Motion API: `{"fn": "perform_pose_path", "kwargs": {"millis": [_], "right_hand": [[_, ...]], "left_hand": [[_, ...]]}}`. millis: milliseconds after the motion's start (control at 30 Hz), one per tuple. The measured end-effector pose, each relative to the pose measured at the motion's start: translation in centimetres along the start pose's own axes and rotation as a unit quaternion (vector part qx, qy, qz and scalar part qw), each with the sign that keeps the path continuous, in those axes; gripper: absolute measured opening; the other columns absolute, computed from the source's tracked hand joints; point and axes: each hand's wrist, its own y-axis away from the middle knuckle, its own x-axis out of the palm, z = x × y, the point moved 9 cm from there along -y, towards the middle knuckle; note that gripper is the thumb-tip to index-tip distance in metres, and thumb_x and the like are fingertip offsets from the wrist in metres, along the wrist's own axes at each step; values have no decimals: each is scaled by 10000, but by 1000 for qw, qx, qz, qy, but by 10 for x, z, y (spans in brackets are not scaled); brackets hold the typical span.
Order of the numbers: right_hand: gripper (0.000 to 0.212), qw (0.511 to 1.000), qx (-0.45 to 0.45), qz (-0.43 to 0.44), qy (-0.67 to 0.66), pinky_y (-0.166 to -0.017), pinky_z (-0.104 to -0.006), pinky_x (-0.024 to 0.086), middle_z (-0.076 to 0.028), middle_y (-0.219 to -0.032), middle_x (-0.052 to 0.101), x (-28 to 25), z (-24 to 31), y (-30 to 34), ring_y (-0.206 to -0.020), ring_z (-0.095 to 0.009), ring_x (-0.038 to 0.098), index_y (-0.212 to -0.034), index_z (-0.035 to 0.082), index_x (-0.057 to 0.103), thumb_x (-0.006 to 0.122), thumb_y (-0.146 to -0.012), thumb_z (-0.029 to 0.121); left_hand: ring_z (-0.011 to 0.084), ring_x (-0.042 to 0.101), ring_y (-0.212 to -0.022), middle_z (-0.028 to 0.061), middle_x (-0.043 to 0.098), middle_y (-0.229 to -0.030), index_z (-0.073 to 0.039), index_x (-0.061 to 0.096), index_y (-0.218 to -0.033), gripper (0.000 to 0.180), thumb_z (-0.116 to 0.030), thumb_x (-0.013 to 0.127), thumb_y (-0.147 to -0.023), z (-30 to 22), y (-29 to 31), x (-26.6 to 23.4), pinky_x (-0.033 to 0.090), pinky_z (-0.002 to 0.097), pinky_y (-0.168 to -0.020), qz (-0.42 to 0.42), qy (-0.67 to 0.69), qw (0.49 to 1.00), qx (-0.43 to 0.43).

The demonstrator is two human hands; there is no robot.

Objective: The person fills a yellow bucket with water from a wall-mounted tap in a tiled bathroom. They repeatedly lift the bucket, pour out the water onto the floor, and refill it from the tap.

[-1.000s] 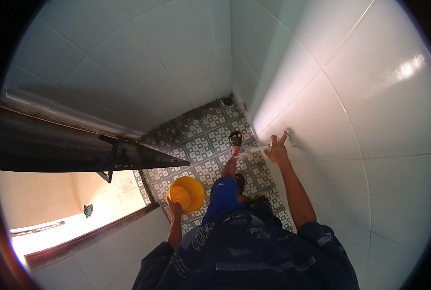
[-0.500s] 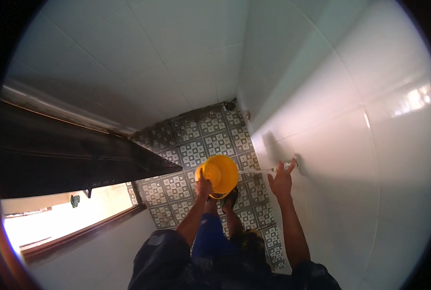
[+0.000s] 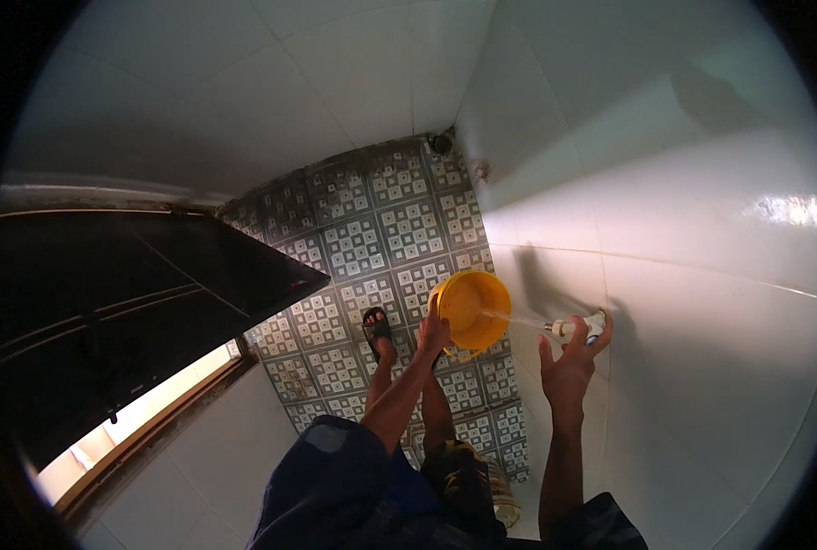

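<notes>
My left hand [image 3: 434, 334] grips the near-left rim of a yellow bucket [image 3: 496, 335], which is tilted with its mouth toward the right wall. My right hand [image 3: 570, 367] is at a white tap [image 3: 584, 327] on that wall, its fingers curled over the tap and its thumb held apart. A thin stream of water [image 3: 524, 319] runs from the tap's spout into the bucket's mouth. The bucket's thin yellow handle [image 3: 463, 354] hangs on its near side.
Patterned grey-and-white tiles [image 3: 357, 246] cover the floor. Pale tiled walls [image 3: 701, 385] rise close by. A dark door panel [image 3: 106, 302] juts in from the left. A dark round drain [image 3: 441, 144] sits in the far corner. A pale container [image 3: 504, 500] stands by my right leg.
The bucket has moved right, closer to the tap, with my left hand on it. My right hand's fingers have curled further over the tap. My left foot, in a sandal, now shows further left.
</notes>
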Motion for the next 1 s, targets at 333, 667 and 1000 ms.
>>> {"fn": "perform_pose_path", "kwargs": {"millis": [333,667,1000], "right_hand": [[547,999,35,14,10,-842,-459,486,-254,-1390,88,-1,1,-2,-1078,-436,490,-1188,25,396,705,-746,115],[570,998,50,3,26,-741,-398,530,-170,-1422,98,5,-1,-3,-863,-322,587,-1211,88,387,716,-748,142],[594,996,83,25,31,-751,-427,541,-206,-1407,105,8,7,-3,-939,-376,579,-1204,107,363,724,-734,120]], "left_hand": [[347,647,-746,213,638,-919,-172,167,-1418,637,-121,462,-856,-4,-5,-8,530,460,-652,24,-25,999,-31],[360,612,-847,218,591,-1070,-166,139,-1435,648,-124,445,-865,1,-10,-15,523,461,-696,6,-93,996,13],[359,641,-736,194,644,-772,-188,244,-1394,656,-149,505,-794,7,-10,-30,517,468,-708,-43,-95,994,20]]}}
